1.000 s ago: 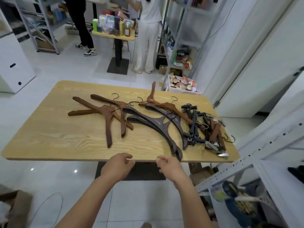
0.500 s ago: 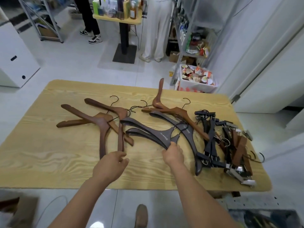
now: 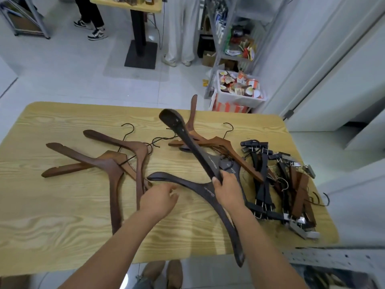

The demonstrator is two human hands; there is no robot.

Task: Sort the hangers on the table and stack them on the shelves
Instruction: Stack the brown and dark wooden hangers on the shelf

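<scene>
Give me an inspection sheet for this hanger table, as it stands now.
Surface: wooden table, pale grain.
Job's things: raised dark hanger; second dark hanger lying flat; brown hangers crossed at left; clip hangers tangled at right.
Clutter: nothing seen.
Grippers: right hand grips raised hanger's neck; left hand open, holding nothing.
Cables: thin cord by far pedestal.
Surroundings: metal rack, snack bin, two people standing.

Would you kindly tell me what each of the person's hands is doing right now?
Left hand: open, fingers relaxed, holding nothing.
Right hand: grips the raised dark brown wooden hanger near its neck.
</scene>
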